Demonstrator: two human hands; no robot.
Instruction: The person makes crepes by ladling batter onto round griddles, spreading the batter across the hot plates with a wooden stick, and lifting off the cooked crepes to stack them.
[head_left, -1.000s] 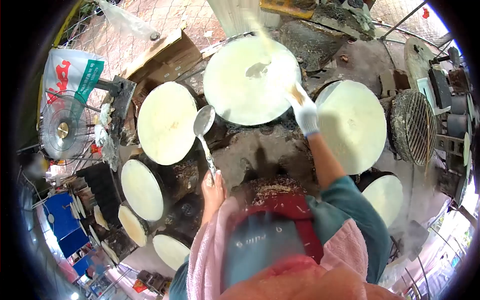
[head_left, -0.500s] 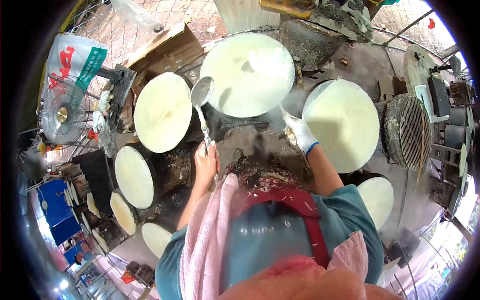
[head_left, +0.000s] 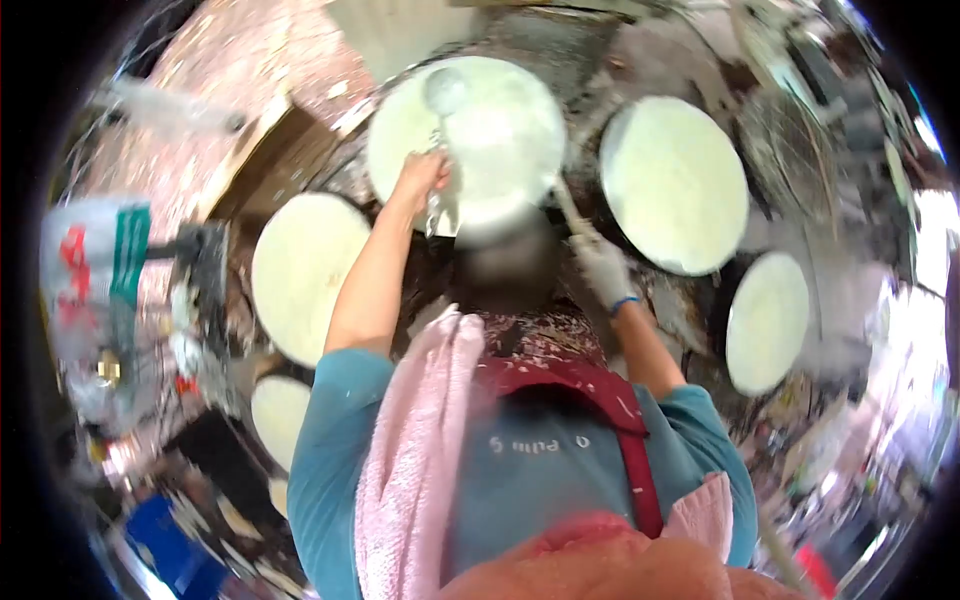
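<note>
L hand (head_left: 427,172), bare, is closed round the handle of a metal ladle (head_left: 446,92), fingers curled & pressed together in a fist; handle's lower end pokes out below the fist. Ladle bowl is up over the far L part of the big centre griddle (head_left: 515,125), a round plate covered w/ pale, batter-like layer; can't tell if bowl touches it. L forearm reaches up & slightly R from the teal shirt (head_left: 550,490). R hand (head_left: 602,268), in a whitish knit glove w/ blue cuff edge, is just off the lower R side of centre griddle, btwn it & the R griddle (head_left: 675,185). It grips a narrow pale stick-like tool (head_left: 570,207), tip up at centre griddle's lower R rim; fingers look bent round it, but blur hides each one, so can't tell exact pinch. Centre griddle's lower edge is partly behind a hazy dark patch. L griddle (head_left: 310,278), R griddle & lower R griddle (head_left: 768,322) all carry same pale layer; smaller pale round (head_left: 281,418) lies below L griddle. Round wire grill (head_left: 787,155), blurred, sits beyond R griddle. Cardboard box (head_left: 275,165) is upper L, btwn centre griddle & a printed plastic bag (head_left: 95,255). Pink towel (head_left: 412,465) hangs down front of shirt, next to red apron strap (head_left: 636,465).
</note>
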